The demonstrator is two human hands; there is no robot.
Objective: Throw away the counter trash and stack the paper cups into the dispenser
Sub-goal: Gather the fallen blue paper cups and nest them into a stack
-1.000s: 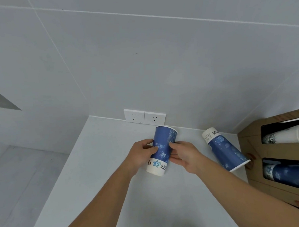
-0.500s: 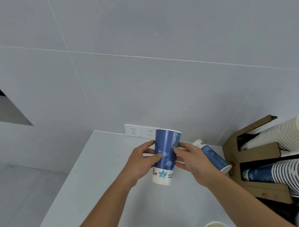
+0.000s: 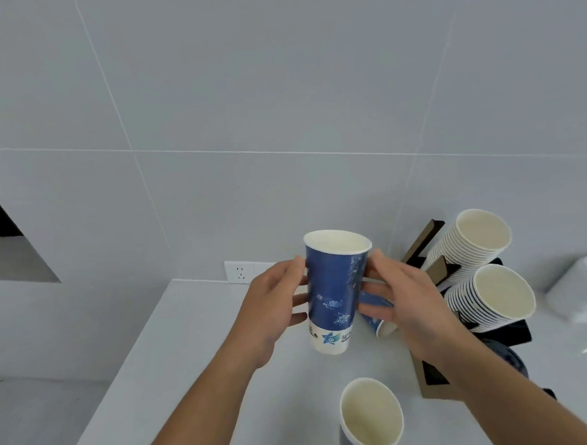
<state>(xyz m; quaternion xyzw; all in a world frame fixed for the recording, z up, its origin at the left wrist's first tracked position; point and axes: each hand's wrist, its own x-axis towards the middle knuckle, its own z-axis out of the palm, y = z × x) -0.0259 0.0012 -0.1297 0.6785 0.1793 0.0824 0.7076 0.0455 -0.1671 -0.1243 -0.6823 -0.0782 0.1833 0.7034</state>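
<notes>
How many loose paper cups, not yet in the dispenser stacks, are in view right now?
3. One blue cup is held upright between the left hand and right hand; one lies tipped on the counter behind the right hand; one stands near the bottom edge. Others may be hidden.

Both hands, left hand [image 3: 272,307] and right hand [image 3: 403,305], hold blue cup [image 3: 333,288] upright. Dispenser [image 3: 436,377] at 3 o'clock, second cup [image 3: 371,417] at 6.

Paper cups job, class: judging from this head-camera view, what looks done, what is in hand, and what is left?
Done: no trash shows on the counter; the dispenser already holds two stacks. In hand: the left hand and right hand hold a tall blue cup upright. Left: load it, the tipped blue cup and the near cup.
</notes>
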